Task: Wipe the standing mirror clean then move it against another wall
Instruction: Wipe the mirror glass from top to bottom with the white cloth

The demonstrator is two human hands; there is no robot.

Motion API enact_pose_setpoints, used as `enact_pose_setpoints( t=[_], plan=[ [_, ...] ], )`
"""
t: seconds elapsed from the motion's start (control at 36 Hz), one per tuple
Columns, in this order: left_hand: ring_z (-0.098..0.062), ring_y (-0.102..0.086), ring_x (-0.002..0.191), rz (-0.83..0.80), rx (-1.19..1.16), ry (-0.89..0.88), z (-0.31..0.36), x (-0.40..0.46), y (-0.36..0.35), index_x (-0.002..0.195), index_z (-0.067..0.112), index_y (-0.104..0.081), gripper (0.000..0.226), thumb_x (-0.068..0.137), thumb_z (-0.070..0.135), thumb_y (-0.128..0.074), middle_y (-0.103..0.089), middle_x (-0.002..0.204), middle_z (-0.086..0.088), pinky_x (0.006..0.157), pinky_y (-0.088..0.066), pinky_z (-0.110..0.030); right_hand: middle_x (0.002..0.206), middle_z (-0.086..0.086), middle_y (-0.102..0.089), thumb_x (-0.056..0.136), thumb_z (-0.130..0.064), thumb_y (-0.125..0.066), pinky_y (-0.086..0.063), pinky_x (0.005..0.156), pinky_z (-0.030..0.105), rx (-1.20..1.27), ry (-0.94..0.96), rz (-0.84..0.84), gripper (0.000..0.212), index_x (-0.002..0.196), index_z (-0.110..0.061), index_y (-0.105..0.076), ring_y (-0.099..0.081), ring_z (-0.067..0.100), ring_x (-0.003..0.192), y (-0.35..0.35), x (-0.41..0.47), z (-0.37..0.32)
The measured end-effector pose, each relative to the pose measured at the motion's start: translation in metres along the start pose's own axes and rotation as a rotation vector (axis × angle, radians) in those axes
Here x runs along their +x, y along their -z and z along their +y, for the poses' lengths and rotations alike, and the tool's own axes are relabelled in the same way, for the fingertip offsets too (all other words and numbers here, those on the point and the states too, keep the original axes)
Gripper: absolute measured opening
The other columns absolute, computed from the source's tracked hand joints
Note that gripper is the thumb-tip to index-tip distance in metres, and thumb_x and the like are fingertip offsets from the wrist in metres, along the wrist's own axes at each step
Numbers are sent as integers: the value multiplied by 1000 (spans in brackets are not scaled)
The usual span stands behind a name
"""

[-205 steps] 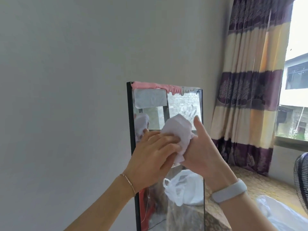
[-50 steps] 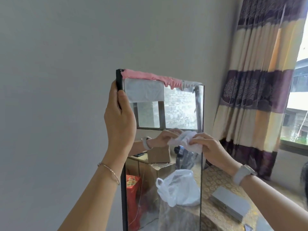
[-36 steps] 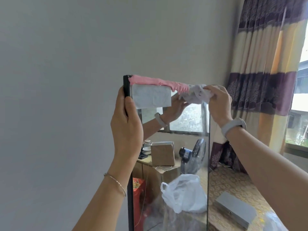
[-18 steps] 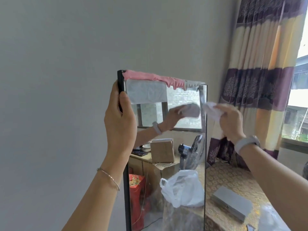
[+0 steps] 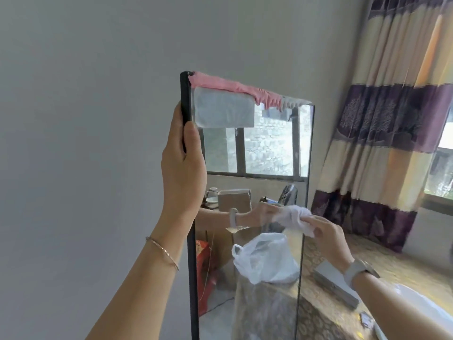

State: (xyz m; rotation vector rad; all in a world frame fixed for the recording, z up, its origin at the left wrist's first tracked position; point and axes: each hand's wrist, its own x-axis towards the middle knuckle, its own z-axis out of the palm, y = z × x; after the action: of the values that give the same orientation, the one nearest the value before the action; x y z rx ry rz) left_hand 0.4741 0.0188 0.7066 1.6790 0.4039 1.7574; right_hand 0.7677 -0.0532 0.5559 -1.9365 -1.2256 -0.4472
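The standing mirror [image 5: 267, 153] has a thin black frame and stands upright near the grey wall, with pink wrapping along its top edge and a pale sticker at the upper left. My left hand [image 5: 182, 163] grips the mirror's left frame edge just below the top corner. My right hand [image 5: 328, 235] holds a crumpled white cloth [image 5: 297, 217] against the mirror's right edge, about halfway down the visible glass. The glass reflects my right hand, a window, a box and a white plastic bag.
The grey wall [image 5: 85, 143] runs behind and left of the mirror. Striped purple and cream curtains [image 5: 389, 114] hang at the right by a window. A patterned yellow surface [image 5: 326, 312] with a flat grey box [image 5: 335, 283] lies at lower right.
My right hand with the cloth has gone from the mirror's top right corner down along the right edge to mid height. My left hand keeps its grip on the left frame.
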Motion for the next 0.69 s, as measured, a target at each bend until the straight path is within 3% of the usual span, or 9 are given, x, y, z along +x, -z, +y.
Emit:
enact_pose_setpoints(
  t=[0.08,0.17,0.33,0.42,0.47,0.5,0.58,0.64,0.69],
  plan=[
    [32,-41,95,41,-21,26,-17,-8,-2,140,20,-32,40,100,20,-29,-42,133,19,86,-31,6,109,10,-68,82,8,-39,-48,76,29,-93,-171,-205,41,101,-13,-69,-63,26,95,7,-7,10],
    [37,-37,89,31,-2,58,-23,-18,-3,140,19,-32,40,100,19,-29,-34,124,29,79,-28,10,112,14,-66,83,6,-38,-46,89,34,-64,-161,14,39,104,-10,-67,-60,29,102,28,13,-7],
    [37,-34,97,20,-15,77,-30,-32,-6,140,22,-31,40,100,22,-30,-33,123,34,85,-26,10,115,9,-64,89,4,-38,-38,84,10,139,2,436,34,113,-7,-60,-54,11,94,70,91,-64],
    [11,-44,118,51,9,75,-28,-34,-8,140,22,-31,40,100,23,-29,-42,136,22,94,-33,1,114,5,-65,88,-1,-45,-47,88,19,215,73,469,31,112,-12,-62,-58,11,96,67,115,-75],
    [-11,-47,122,66,20,71,-28,-35,-9,140,22,-32,40,100,24,-29,-47,140,5,100,-37,-10,109,8,-67,87,1,-46,-50,85,21,193,74,453,32,110,-12,-63,-62,18,93,54,110,-65],
    [-14,-53,114,72,13,65,-28,-36,-9,140,22,-32,40,100,24,-29,-49,139,-5,97,-43,-16,100,10,-69,87,4,-44,-49,75,13,187,56,439,33,110,-11,-63,-62,22,83,44,100,-56],
    [5,-55,69,64,3,44,-24,-37,-8,140,20,-33,40,100,21,-30,-49,134,-22,68,-42,-4,73,7,-62,86,8,-41,-37,51,10,156,-69,308,37,109,-10,-64,-49,20,58,8,53,-17],
    [21,-52,84,60,-16,38,-27,-39,-8,140,17,-31,40,100,19,-29,-46,139,5,72,-36,4,78,10,-66,86,6,-42,-40,50,17,122,-216,112,35,108,-10,-65,-52,22,60,-14,19,11],
    [32,-44,91,63,2,34,-27,-38,-7,140,14,-31,40,100,18,-29,-35,127,30,75,-32,7,77,9,-64,86,2,-45,-36,49,15,101,-378,-131,27,92,-7,-70,-52,21,68,-27,-10,32]
  ],
)
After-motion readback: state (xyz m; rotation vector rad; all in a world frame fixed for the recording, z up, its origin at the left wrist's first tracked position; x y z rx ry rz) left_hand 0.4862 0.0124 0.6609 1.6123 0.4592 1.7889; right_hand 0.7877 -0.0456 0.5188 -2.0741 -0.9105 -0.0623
